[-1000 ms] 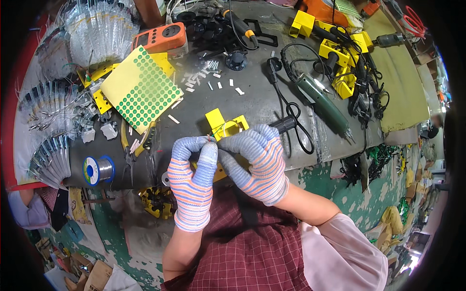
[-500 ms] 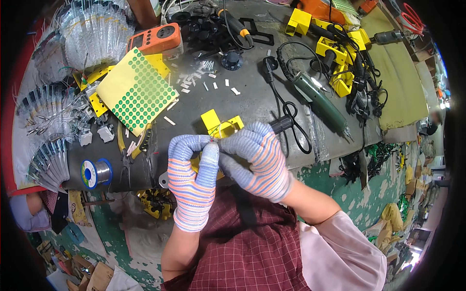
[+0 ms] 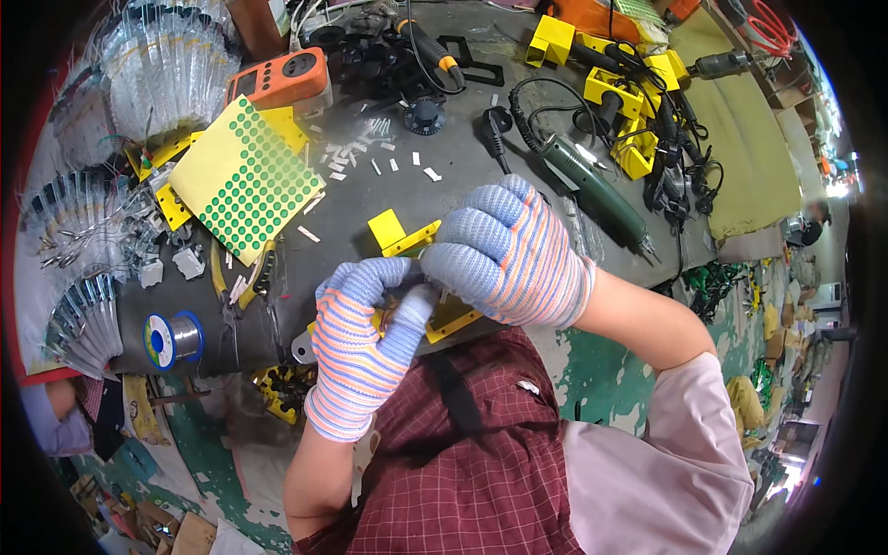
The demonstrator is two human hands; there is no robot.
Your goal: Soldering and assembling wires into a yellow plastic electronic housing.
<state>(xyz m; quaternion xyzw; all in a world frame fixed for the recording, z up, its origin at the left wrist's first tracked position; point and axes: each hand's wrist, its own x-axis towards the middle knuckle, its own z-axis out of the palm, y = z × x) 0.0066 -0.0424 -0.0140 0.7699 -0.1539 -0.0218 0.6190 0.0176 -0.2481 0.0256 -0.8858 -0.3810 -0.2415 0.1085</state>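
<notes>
From my remote seat I have just the head view, and in it both gloved hands work close together over the near edge of the table (image 3: 407, 194). The left hand (image 3: 365, 347) has its index finger bent toward the thumb, and the right hand (image 3: 513, 250) comes in from the other side with its fingers curled and its knuckles uppermost. Their fingertips meet or nearly meet, but the gloves hide that spot, so I cannot tell whether either one is gripping something. The yellow part (image 3: 387, 231) lies on the table straight ahead of me, its block-like end showing just past the left fingers and a yellow strip (image 3: 453, 326) showing below the right hand; I cannot tell if these are one piece. I judge the step in hand to be fine two-handed fingertip work at this part. To my mind, the next move calls for a light touch and a clearer line of sight between the fingers. Off to the left lie pliers (image 3: 264, 270) and a spool of wire (image 3: 188, 339); the green power tool (image 3: 592, 190) rests beyond the right hand, well apart from the left, and small white pieces (image 3: 432, 174) are scattered farther up.
</notes>
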